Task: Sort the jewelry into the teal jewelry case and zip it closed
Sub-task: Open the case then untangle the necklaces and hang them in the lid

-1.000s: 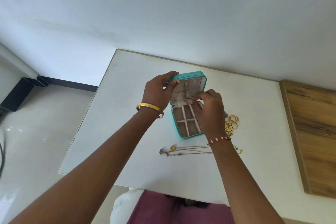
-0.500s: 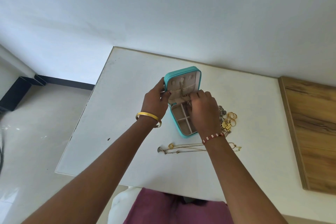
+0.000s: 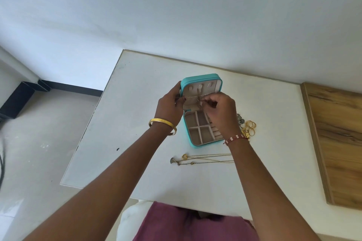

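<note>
Teal case [image 3: 201,82] open at table [image 3: 137,84] center, lid up. My left hand [image 3: 170,106] grips lid edge; right hand [image 3: 219,109] pinches a small piece at lid pocket. Necklaces [image 3: 203,159] at 6 o'clock, rings [image 3: 249,126] at 3 o'clock: unsorted. Compartments empty, zip undone.

The small teal zip-around jewelry case [image 3: 202,117] sat open near the table's far edge, lid propped upright, beige lining and divided compartments showing. A little pile of gold rings [image 3: 249,127] lay just right of it, and thin gold chain necklaces [image 3: 201,159] stretched out toward the near edge.
</note>
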`<state>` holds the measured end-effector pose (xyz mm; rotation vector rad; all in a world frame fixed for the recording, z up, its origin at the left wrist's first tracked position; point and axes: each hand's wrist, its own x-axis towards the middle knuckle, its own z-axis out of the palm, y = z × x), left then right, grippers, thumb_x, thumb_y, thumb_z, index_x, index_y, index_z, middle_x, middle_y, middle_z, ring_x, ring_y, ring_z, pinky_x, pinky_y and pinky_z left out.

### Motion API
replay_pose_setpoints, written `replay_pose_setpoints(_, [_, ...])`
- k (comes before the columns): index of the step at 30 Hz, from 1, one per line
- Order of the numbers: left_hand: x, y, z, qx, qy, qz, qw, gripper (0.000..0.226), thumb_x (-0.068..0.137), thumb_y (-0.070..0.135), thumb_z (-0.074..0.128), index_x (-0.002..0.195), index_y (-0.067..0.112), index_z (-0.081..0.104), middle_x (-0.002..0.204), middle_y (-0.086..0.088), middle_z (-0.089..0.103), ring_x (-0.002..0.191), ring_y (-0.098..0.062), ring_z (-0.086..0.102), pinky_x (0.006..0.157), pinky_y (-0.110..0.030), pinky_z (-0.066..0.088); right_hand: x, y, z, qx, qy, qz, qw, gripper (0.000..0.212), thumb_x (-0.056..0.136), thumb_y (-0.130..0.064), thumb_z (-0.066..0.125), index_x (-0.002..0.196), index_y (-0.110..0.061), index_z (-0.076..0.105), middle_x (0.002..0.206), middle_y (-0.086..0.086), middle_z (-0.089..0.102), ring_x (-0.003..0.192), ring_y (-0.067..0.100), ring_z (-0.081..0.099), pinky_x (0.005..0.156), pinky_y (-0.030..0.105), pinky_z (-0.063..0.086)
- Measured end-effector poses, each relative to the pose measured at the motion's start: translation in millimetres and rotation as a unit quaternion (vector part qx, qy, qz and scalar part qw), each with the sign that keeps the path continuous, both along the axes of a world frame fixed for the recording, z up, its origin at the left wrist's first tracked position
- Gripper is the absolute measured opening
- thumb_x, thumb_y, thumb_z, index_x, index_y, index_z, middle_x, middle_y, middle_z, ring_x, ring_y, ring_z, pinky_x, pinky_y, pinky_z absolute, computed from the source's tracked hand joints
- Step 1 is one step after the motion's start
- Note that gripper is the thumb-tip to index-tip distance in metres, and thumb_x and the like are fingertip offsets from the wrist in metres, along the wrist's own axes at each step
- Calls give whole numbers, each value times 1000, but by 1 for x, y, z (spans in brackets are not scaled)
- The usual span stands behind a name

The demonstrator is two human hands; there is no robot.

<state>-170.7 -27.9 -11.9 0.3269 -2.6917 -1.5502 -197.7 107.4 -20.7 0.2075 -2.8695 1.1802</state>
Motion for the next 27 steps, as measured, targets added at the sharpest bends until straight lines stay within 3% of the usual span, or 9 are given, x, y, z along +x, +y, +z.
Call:
replay_pose_setpoints(5, [-1, 0, 0, 3, -1, -1, 1000, 40, 94, 7, 42, 133, 17, 45, 113, -9, 64, 92, -18, 57, 83, -21, 41, -1, 3, 0, 77, 18, 6, 997, 22, 88, -9, 59, 107, -7, 68, 107, 13, 69, 99, 27, 64, 87, 31, 49])
replay_pose_setpoints(10, [0, 0, -2, 1, -4, -5, 1000, 41, 94, 8, 42, 134, 19, 43, 115, -8, 64, 103, -23, 59, 83, -22, 41, 9, 12, -8, 91, 51, -40, 994, 19, 88, -4, 57, 103, -3, 68, 102, 15, 69, 93, 28, 64, 77, 23, 44])
replay_pose_setpoints(14, [0, -1, -3, -5, -14, -6, 1000, 41, 95, 9, 42, 135, 19, 41, 116, -9, 63, 105, -25, 59, 86, -25, 43, 16, 13, -15, 119, 53, -2, 991, 22, 87, -3, 56, 105, -3, 68, 98, 17, 66, 92, 30, 59, 75, 31, 49])
replay_pose_setpoints(19, [4, -1, -7, -13, -23, -10, 1000, 42, 94, 5, 40, 133, 19, 43, 117, -8, 64, 104, -25, 59, 86, -25, 43, 18, 9, -17, 167, 77, 14, 983, 26, 83, -20, 66, 103, -4, 65, 99, 14, 65, 95, 30, 56, 71, 34, 50])
replay_pose_setpoints(27, [3, -1, -15, 7, -25, 8, 1000, 46, 93, 2, 41, 134, 22, 44, 119, -8, 63, 103, -27, 60, 92, -33, 46, 8, -1, -20, 273, 160, 61, 947, 30, 61, -5, 81, 88, -5, 66, 81, 15, 68, 67, 30, 66, 53, 32, 55])
